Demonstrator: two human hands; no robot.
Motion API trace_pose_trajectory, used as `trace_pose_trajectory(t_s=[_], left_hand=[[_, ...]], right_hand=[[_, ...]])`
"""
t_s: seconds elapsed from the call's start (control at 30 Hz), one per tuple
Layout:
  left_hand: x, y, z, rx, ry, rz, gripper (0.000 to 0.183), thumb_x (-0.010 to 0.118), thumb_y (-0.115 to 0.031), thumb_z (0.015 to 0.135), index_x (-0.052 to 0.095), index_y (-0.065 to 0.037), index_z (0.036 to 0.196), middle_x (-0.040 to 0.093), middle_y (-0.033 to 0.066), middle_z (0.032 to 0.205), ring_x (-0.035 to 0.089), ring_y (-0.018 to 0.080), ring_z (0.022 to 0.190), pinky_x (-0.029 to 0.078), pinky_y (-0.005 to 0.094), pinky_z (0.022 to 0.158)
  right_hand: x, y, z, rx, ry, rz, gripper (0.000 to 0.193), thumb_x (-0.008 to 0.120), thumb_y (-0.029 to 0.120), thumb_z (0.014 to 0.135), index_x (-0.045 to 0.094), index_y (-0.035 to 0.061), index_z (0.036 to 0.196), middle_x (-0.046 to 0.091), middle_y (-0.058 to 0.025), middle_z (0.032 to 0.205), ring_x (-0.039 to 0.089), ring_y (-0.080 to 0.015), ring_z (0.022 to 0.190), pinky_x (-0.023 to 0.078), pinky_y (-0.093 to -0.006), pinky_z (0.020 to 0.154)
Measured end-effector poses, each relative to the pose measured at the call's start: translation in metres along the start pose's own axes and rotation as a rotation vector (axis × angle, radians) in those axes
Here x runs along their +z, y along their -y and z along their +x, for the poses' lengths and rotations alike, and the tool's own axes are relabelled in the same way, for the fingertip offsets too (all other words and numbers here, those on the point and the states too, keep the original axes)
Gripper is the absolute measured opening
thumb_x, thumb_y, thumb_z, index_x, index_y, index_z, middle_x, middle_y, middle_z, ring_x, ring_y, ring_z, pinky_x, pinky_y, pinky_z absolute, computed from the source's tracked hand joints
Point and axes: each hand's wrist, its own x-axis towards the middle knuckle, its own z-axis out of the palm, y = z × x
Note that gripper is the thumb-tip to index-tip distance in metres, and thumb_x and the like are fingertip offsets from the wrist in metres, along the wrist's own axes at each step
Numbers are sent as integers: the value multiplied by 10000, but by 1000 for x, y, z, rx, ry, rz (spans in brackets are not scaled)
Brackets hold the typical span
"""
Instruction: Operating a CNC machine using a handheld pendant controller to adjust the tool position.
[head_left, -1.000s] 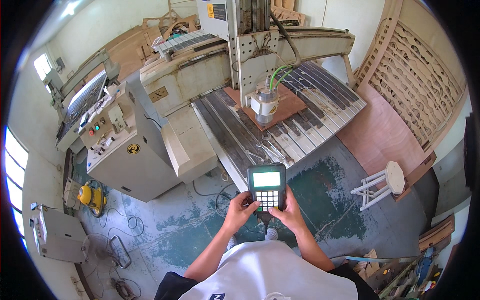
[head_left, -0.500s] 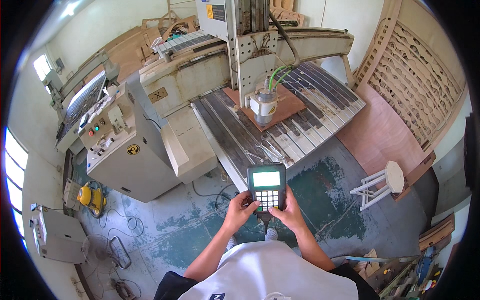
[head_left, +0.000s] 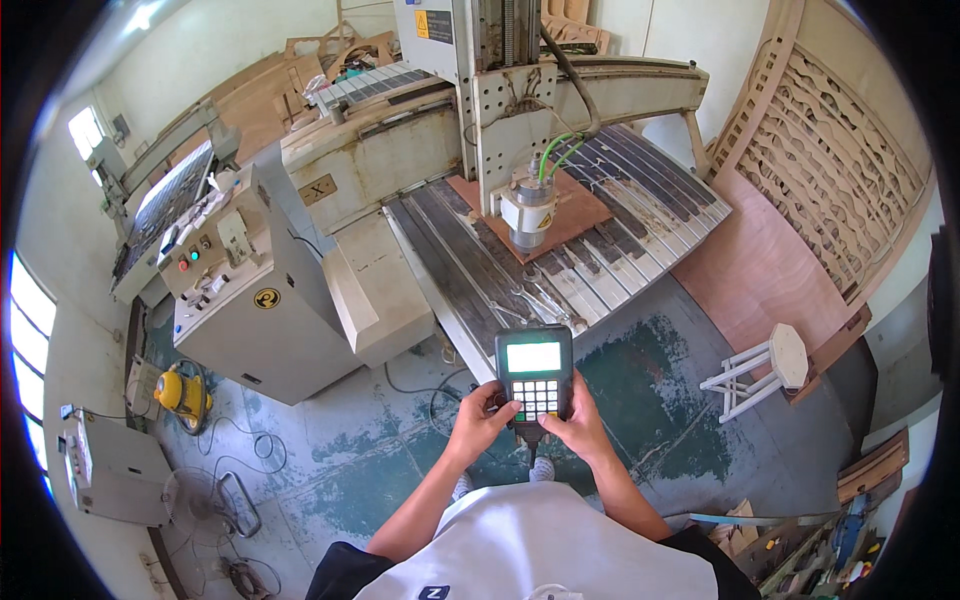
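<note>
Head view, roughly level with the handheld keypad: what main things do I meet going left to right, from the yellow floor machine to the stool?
Yellow floor machine → grey cabinet → left hand → handheld keypad → right hand → white stool.

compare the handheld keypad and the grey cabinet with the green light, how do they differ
The handheld keypad is small and dark-cased; the cabinet is far bigger and pale grey. The left hand and right hand hold the handheld keypad, while the cabinet stands on the floor. The handheld keypad has a lit screen; the cabinet shows a green light. Both carry controls.
</note>
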Motion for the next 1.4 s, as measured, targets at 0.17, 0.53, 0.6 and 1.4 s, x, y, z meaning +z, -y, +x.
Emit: trace_pose_trajectory(t_s=[0.17,0.53,0.6,1.4], left_hand=[[1,-5,-1,-11,1,24,305,669,-69,888,575,83,1135,664,85,978,610,111,911,510,282,814],[1,-4,-1,-24,6,-11,295,670,-63,887,581,78,1130,667,87,987,616,122,930,513,283,809],[1,-2,-1,-17,3,-8,295,670,-63,887,581,77,1131,668,90,988,617,122,929,513,284,810],[0,2,3,-52,8,-6,343,670,-68,892,561,85,1180,668,101,1022,619,128,956,508,287,837]], right_hand=[[0,-1,-1,-24,-10,-1,824,641,-80,748,253,8,1470,516,-126,1258,528,-195,1166,424,-347,1005],[-1,-3,-1,-6,-21,-25,838,644,-72,744,243,7,1474,541,-134,1224,562,-196,1116,446,-339,973],[0,-2,-1,-6,-16,-16,837,643,-73,744,242,7,1475,536,-134,1230,556,-196,1124,442,-341,979],[-3,-3,2,-11,10,9,812,651,-55,753,258,7,1461,515,-114,1248,523,-186,1167,422,-339,1002]])
